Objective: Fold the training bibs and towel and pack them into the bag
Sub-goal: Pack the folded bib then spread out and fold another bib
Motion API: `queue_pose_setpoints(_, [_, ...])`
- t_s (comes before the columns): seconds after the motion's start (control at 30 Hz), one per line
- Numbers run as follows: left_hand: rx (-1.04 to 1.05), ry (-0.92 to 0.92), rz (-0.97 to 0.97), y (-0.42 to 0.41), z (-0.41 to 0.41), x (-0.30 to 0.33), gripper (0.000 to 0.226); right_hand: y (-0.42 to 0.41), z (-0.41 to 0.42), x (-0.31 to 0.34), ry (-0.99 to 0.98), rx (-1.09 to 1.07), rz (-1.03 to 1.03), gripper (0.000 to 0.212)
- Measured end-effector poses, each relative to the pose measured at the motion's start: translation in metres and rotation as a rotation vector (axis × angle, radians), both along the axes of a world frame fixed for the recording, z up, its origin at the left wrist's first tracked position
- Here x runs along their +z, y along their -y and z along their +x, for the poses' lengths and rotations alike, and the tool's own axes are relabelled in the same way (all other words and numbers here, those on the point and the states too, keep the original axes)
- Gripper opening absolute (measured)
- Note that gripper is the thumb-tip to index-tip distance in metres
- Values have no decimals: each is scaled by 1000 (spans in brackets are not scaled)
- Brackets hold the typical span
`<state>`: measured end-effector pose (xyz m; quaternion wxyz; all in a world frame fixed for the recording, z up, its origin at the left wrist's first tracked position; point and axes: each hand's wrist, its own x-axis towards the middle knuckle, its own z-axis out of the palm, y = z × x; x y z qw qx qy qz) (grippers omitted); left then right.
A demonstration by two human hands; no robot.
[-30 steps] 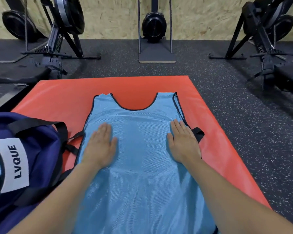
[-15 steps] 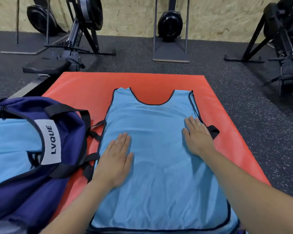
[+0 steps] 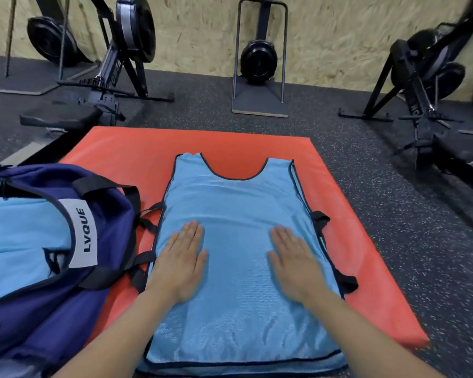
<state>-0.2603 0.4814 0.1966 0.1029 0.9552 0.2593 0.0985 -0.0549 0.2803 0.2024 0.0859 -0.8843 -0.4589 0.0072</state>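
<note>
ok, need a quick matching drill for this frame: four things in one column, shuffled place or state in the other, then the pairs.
Things
1. bib
2. bag
3. mat
4. left hand

Place or state
A. red, lying on the speckled floor
B. spread flat on the mat
C. fingers straight, pressing on the bib
D. navy, open, with light blue fabric inside

Pairs: 1-B, 2-D, 3-A, 4-C

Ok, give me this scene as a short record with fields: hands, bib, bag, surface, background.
hands: left hand and right hand press flat on the bib, fingers straight
bib: light blue mesh training bib, spread flat, unfolded
bag: navy LVQUE bag, open, light blue fabric inside, beside the bib
surface: orange mat on speckled floor
background: rowing machines
</note>
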Motion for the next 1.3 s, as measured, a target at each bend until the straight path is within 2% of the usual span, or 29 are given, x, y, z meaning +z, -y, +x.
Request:
queue_pose_setpoints(0.07, [5, -36, -19, -1, 3, 4, 85, 29, 24, 6, 6, -59, -24, 94])
queue_pose_setpoints(0.13, [-12, -97, -57, -4, 2, 8, 97, 49, 32, 13, -31, -28, -44, 108])
queue_pose_setpoints(0.2, [-62, -87, -93, -2, -6, 17, 110, 66, 28, 21, -57, 47, -25, 103])
queue_pose_setpoints(0.37, [-292, 6, 61, 37, -71, 23, 75, 122, -2, 34, -177, 293, -22, 65])
queue_pose_setpoints(0.43, [-313, -24, 77, 44, -104, 13, 68, 144, -9, 31, -194, 328, -37, 61])
queue_pose_setpoints(0.6, [-251, -52, 76, 51, -157, -4, 71, 184, -24, 19, -217, 286, -29, 65])
queue_pose_setpoints(0.77, [-261, -8, 117, 58, -181, -7, 71, 207, -28, 14, -186, 290, 14, 75])
queue_pose_setpoints(0.93, [-290, -57, 141, 59, -190, -11, 107, 215, -26, 4, -45, 292, 23, 98])
queue_pose_setpoints(1.1, [-289, 31, 162, 55, -186, -11, 93, 204, -20, -1, 65, 319, 110, 83])
queue_pose_setpoints(1.17, [-303, 10, 168, 54, -188, -11, 97, 201, -19, 2, 91, 327, 113, 81])
queue_pose_setpoints(1.3, [-311, 22, 194, 54, -191, -11, 105, 200, -28, 0, 200, 330, -39, 111])
